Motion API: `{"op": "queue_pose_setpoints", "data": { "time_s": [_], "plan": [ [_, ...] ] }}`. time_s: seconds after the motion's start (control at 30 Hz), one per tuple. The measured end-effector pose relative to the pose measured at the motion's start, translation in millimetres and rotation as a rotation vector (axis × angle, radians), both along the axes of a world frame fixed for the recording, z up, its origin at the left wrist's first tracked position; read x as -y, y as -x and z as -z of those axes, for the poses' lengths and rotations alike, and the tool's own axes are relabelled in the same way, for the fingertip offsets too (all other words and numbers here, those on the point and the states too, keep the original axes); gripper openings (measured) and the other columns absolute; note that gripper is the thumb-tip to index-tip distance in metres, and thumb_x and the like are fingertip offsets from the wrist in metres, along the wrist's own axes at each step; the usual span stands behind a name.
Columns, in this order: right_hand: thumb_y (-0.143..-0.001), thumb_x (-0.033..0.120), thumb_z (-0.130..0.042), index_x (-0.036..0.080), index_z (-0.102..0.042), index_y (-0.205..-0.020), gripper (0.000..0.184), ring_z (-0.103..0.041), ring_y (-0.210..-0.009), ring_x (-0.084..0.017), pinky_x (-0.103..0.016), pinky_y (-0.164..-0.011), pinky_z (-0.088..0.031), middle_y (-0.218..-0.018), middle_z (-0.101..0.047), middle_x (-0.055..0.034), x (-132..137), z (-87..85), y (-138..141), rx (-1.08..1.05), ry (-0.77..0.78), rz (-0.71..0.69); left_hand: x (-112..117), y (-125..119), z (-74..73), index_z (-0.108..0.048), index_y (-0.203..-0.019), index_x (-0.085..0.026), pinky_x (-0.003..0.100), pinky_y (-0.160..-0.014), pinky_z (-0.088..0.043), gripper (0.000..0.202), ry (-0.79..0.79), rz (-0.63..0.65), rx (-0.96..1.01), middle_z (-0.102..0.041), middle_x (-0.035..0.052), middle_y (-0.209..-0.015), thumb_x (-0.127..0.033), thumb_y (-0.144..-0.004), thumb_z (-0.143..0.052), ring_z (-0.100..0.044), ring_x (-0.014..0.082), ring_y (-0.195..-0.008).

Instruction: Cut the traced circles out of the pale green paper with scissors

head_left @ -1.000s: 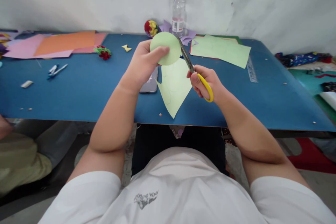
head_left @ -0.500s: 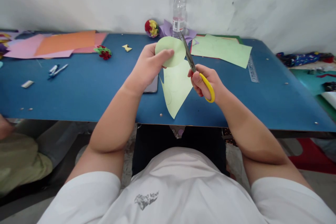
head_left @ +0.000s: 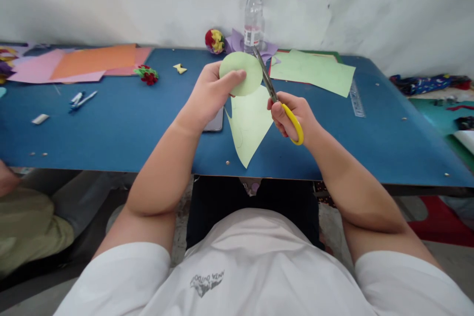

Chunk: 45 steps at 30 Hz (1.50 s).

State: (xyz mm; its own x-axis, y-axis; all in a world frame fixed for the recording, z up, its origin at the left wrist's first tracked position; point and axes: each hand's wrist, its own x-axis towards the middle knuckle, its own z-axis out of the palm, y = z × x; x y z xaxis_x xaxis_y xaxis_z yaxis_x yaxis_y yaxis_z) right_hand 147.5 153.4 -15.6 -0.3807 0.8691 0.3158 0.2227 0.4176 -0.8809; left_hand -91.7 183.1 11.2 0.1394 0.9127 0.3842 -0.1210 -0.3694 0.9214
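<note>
My left hand [head_left: 217, 86] pinches a round piece of pale green paper [head_left: 248, 64], thumb on top and fingers beneath. In my right hand [head_left: 291, 113] is a pair of scissors [head_left: 267, 76] with yellow handles, the blades close together and pointing up and away along the circle's right edge. Whether the blades touch the paper I cannot tell. Below the circle lies a pointed sheet of pale green paper [head_left: 250, 126], with a faint curved line drawn on it. A grey flat device [head_left: 215, 122] shows partly behind my left wrist.
A plastic bottle [head_left: 254, 15] stands at the back beside purple paper and a red-yellow ball [head_left: 215, 41]. Green sheets [head_left: 314, 69] and a clear ruler [head_left: 357, 100] lie right; orange paper [head_left: 96, 61], pens [head_left: 82, 101] and an eraser [head_left: 40, 119] left. Another person sits at the left.
Almost nothing differs. My right hand's fingers have drawn in slightly on the scissors' handles, and the view has shifted a touch.
</note>
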Motion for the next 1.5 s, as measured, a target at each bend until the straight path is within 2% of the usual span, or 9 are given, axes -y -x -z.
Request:
{"op": "queue_pose_setpoints", "data": {
  "time_s": [0.17,0.37,0.57,0.77,0.9,1.07,1.23,1.37,1.5],
  "plan": [
    [-0.083,0.109,-0.065,0.024,-0.063,-0.09,0.085,-0.037,-0.058,-0.014,-0.032,-0.051,-0.028,-0.065,-0.044,0.0022,-4.5,2.8,-0.7,0.006,-0.007,-0.001,-2.9,2.7,2.5,-0.078,-0.082,-0.023,0.036,-0.069,-0.048,0.021,-0.024,0.009,0.005,-0.063,0.0017,-0.078,-0.038,-0.094,-0.087,-0.06,0.0167,-0.069],
    [-0.082,0.109,-0.066,0.024,-0.063,-0.088,0.084,-0.036,-0.057,-0.014,-0.032,-0.05,-0.027,-0.064,-0.042,0.0022,-3.7,1.1,-0.4,0.002,-0.011,0.006,-4.3,5.4,0.9,-0.084,-0.082,-0.024,0.034,-0.067,-0.048,0.018,-0.025,-0.004,0.04,-0.073,0.0041,-0.085,-0.039,-0.088,-0.092,-0.063,0.0183,-0.076],
    [-0.084,0.107,-0.067,0.024,-0.064,-0.09,0.083,-0.038,-0.052,-0.013,-0.032,-0.047,-0.029,-0.061,-0.044,0.0035,2.8,-3.8,-0.6,0.007,0.018,0.015,-0.7,5.6,-2.1,-0.078,-0.079,-0.021,0.031,-0.066,-0.046,0.021,-0.022,-0.002,0.027,-0.066,0.0032,-0.08,-0.034,-0.092,-0.088,-0.061,0.0156,-0.072],
    [-0.085,0.105,-0.068,0.024,-0.063,-0.09,0.081,-0.041,-0.043,-0.012,-0.032,-0.042,-0.033,-0.059,-0.046,0.0049,2.5,-2.5,-1.2,0.005,0.035,0.015,-2.5,6.4,-1.1,-0.079,-0.078,-0.021,0.03,-0.065,-0.045,0.023,-0.021,0.003,0.036,-0.067,0.0033,-0.08,-0.037,-0.09,-0.091,-0.061,0.0155,-0.072],
    [-0.085,0.105,-0.069,0.025,-0.063,-0.089,0.08,-0.042,-0.041,-0.012,-0.031,-0.04,-0.033,-0.056,-0.045,0.0055,1.3,-0.8,-1.4,0.005,0.044,0.013,-2.3,6.9,-0.9,-0.078,-0.079,-0.021,0.032,-0.066,-0.045,0.024,-0.022,0.0,0.029,-0.069,0.0035,-0.083,-0.038,-0.09,-0.091,-0.06,0.0154,-0.073],
    [-0.085,0.104,-0.07,0.024,-0.063,-0.09,0.081,-0.042,-0.039,-0.011,-0.031,-0.037,-0.035,-0.056,-0.047,0.0057,2.3,-1.1,-1.5,0.002,0.059,0.016,-1.6,7.7,-0.2,-0.075,-0.076,-0.024,0.035,-0.062,-0.037,0.025,-0.024,-0.017,0.0,-0.061,0.0012,-0.075,-0.039,-0.091,-0.088,-0.052,0.0148,-0.068],
    [-0.082,0.106,-0.07,0.024,-0.063,-0.088,0.082,-0.043,-0.036,-0.012,-0.032,-0.036,-0.034,-0.056,-0.048,0.005,0.4,-0.4,0.2,0.013,0.063,0.038,-8.6,8.7,3.8,-0.075,-0.077,-0.026,0.035,-0.064,-0.035,0.027,-0.048,-0.044,-0.034,-0.061,0.0009,-0.075,-0.044,-0.089,-0.091,-0.049,0.0159,-0.07],
    [-0.078,0.106,-0.075,0.025,-0.058,-0.082,0.082,-0.043,-0.037,-0.011,-0.031,-0.035,-0.032,-0.057,-0.05,0.0038,-5.1,1.6,2.4,-0.003,0.067,0.132,-12.6,7.8,6.1,-0.077,-0.074,-0.025,0.035,-0.064,-0.035,0.025,-0.028,-0.078,-0.075,-0.06,0.002,-0.075,-0.044,-0.085,-0.09,-0.048,0.0168,-0.071],
    [-0.066,0.1,-0.089,0.026,-0.058,-0.085,0.083,-0.042,-0.043,-0.011,-0.029,-0.036,-0.031,-0.056,-0.048,0.0055,-14.2,1.8,2.9,-0.111,0.107,0.192,-11.1,3.1,9.6,-0.084,-0.084,-0.023,0.033,-0.062,-0.04,0.018,0.037,-0.002,-0.221,-0.068,0.004,-0.08,-0.041,-0.084,-0.088,-0.054,0.0172,-0.073]
  ]
}}
